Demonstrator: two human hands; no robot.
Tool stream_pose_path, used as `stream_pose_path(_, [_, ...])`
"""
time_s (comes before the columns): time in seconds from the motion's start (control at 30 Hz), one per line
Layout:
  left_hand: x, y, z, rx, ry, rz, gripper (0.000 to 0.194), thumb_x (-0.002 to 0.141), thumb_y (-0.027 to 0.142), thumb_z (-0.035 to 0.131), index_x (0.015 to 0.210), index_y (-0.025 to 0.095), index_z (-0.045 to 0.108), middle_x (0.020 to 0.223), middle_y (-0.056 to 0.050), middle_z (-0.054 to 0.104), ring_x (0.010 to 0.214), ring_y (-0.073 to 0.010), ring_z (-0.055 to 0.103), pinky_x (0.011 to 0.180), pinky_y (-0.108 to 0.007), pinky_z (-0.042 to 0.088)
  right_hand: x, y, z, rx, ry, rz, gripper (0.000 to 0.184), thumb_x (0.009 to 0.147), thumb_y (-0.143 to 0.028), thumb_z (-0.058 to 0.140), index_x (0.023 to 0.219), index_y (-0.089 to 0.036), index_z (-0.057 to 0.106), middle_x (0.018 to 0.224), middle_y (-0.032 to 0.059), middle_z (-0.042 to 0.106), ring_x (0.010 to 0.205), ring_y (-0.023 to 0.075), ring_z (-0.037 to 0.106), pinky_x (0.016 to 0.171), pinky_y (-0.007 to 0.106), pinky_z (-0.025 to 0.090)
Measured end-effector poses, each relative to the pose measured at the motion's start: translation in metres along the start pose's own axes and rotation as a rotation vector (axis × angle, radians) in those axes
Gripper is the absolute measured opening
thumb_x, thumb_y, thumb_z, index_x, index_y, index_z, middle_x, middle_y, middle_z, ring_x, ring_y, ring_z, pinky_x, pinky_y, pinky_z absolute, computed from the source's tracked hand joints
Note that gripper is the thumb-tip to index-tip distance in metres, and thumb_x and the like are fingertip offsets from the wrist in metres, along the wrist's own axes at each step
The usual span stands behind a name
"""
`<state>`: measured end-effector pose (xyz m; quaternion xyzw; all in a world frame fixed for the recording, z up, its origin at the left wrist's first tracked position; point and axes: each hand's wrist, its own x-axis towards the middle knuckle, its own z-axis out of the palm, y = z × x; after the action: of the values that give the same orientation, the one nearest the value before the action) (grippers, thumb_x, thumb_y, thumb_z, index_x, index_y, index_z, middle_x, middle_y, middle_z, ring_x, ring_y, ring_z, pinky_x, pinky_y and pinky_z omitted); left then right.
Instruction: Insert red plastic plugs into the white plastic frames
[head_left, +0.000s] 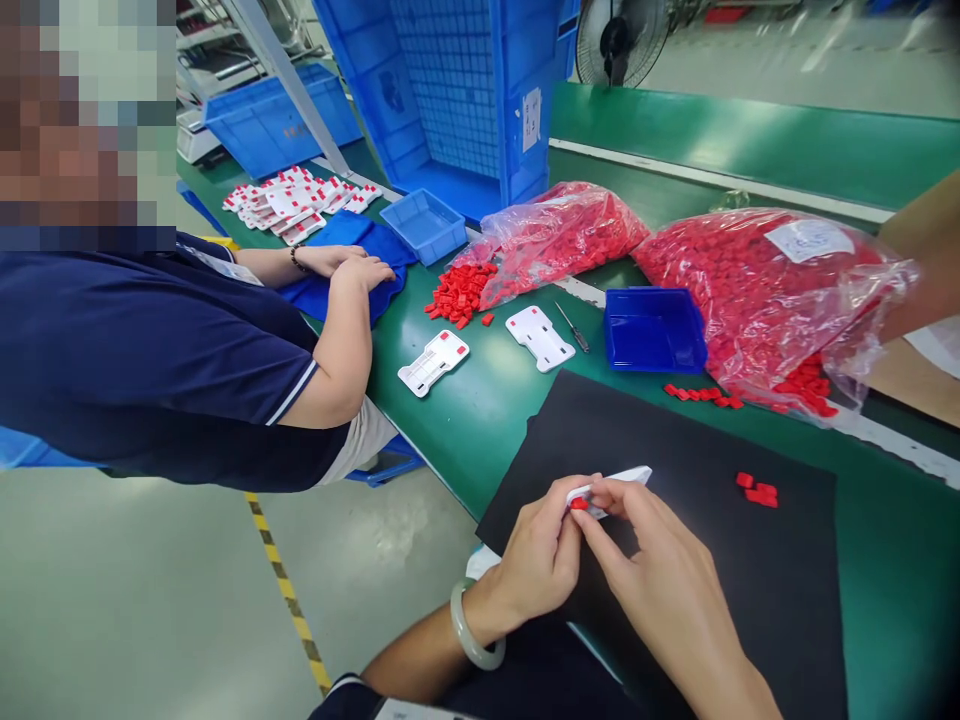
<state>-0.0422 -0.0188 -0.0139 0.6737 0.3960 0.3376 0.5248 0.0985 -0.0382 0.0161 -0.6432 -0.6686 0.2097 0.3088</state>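
My left hand (536, 555) is closed on one end of a white plastic plate (634, 476), which is tilted over a black mat (720, 560). My right hand (660, 570) pinches at the same end, its thumb against a small red plastic piece (578, 504) at the plate's edge. Fingers cover much of the plate, and whether the piece is seated cannot be made out. Several loose red pieces (761, 494) lie on the mat to the right of my hands. Beyond the mat lie two more white plates, one nearer (433, 362) and one farther right (540, 337), with red inserts.
A screwdriver (573, 327) and a dark blue tray (655, 330) lie beyond the mat. Two plastic bags of red pieces, left (562, 235) and right (750, 280), stand behind. At left a co-worker's hands (352, 265) rest on blue cloth, near stacked plates (292, 200) and a blue crate (450, 100).
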Motion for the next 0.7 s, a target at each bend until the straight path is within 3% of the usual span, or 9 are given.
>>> stream_pose_path(0.27, [0.002,0.001,-0.005,0.012,-0.060,-0.001,0.041,0.095,0.013,0.038,0.136,0.018,0.043,0.130,-0.010,0.060,0.115,-0.0206,0.061,0.099,-0.035,0.049,-0.004,0.016,0.000,-0.013,-0.016,-0.263,0.017,0.094,-0.014,0.053,0.106,-0.024,0.059,0.100,0.0017,0.069,0.092,0.0159,0.065,0.084,0.028,0.049])
stream_pose_path(0.47, [0.004,0.001,-0.010,0.001,-0.063,-0.035,0.035,0.097,0.017,0.035,0.130,0.018,0.048,0.116,-0.009,0.066,0.101,-0.0190,0.065,0.088,-0.032,0.051,0.003,0.021,0.001,-0.035,-0.094,-0.313,0.015,0.096,-0.014,0.050,0.104,-0.024,0.058,0.100,0.0022,0.068,0.090,0.0162,0.065,0.077,0.027,0.050])
stream_pose_path(0.7, [0.010,0.001,-0.016,0.088,-0.077,-0.053,0.034,0.096,0.019,0.036,0.127,0.016,0.049,0.095,-0.005,0.067,0.077,-0.0166,0.063,0.072,-0.028,0.049,0.013,0.022,0.004,-0.049,-0.078,-0.341,0.017,0.097,-0.014,0.047,0.106,-0.025,0.057,0.100,0.0037,0.068,0.088,0.0176,0.064,0.075,0.029,0.050])
